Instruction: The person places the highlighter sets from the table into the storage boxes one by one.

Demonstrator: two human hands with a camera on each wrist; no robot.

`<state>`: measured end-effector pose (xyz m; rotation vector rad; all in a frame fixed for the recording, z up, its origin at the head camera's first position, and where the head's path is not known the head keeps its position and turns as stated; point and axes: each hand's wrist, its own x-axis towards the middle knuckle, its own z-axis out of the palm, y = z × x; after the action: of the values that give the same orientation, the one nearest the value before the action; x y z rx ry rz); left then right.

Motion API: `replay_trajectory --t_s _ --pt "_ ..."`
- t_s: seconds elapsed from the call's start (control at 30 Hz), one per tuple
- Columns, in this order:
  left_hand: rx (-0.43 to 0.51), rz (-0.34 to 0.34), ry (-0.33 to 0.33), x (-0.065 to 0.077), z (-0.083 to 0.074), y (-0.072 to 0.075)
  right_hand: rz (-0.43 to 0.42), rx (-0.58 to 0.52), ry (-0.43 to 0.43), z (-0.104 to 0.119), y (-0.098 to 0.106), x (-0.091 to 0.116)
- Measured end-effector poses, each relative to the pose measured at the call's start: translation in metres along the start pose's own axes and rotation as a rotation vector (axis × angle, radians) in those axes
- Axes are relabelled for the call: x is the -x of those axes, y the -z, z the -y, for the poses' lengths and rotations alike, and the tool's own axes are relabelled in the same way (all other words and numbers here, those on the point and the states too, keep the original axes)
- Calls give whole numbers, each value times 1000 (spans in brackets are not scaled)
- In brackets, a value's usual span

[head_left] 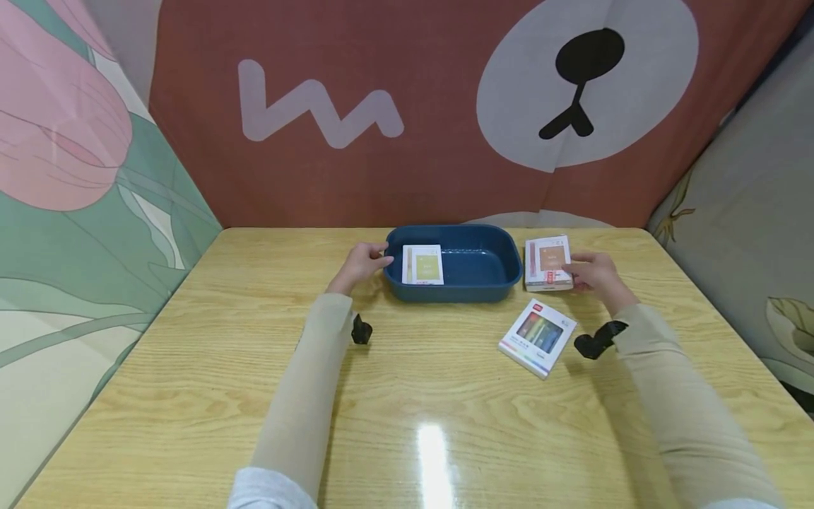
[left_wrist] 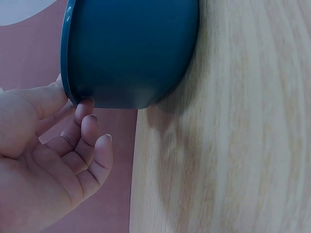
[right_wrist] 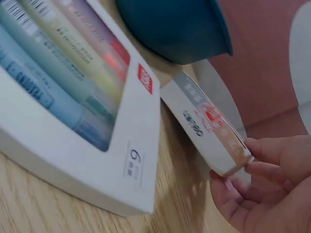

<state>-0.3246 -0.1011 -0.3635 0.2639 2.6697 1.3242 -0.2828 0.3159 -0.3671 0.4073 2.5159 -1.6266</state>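
Note:
A blue plastic basin [head_left: 483, 293] stands near the table's back edge. My left hand [head_left: 361, 266] pinches its left rim between thumb and fingers; the left wrist view shows the fingertips under the rim [left_wrist: 65, 53]. Inside the basin, at its left end, lies a small white box with a yellow-green panel [head_left: 422, 265]. Right of the basin is a small white box with an orange panel [head_left: 547, 261], and my right hand [head_left: 598, 276] grips its right end. In the right wrist view the fingers and thumb hold that box [right_wrist: 209, 126] at one end.
A white windowed box of six coloured highlighters [head_left: 539, 338] lies in front of the held box, close to the right wrist. The wooden table [head_left: 394, 396] ends at a printed cloth wall [head_left: 356, 184] behind the basin. Patterned cloth also hangs at both sides.

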Motion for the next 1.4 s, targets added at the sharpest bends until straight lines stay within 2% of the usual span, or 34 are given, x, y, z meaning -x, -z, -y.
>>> replay_trajectory --t_s 0.2,0.4,0.7,0.77,0.93,1.4 --pt "-1 1 2 0 0 1 80 -91 -54 -2 6 1" --pt "8 0 -8 0 0 0 94 -161 -68 -4 8 4" --pt "28 -1 10 1 0 0 108 -222 -25 -8 17 7" --pt "31 -3 15 1 0 0 129 -221 -6 -6 18 8" --pt "28 -6 18 1 -1 0 170 -296 -13 -1 19 12" --pt "51 -10 33 0 -1 -1 194 -319 23 9 23 18"
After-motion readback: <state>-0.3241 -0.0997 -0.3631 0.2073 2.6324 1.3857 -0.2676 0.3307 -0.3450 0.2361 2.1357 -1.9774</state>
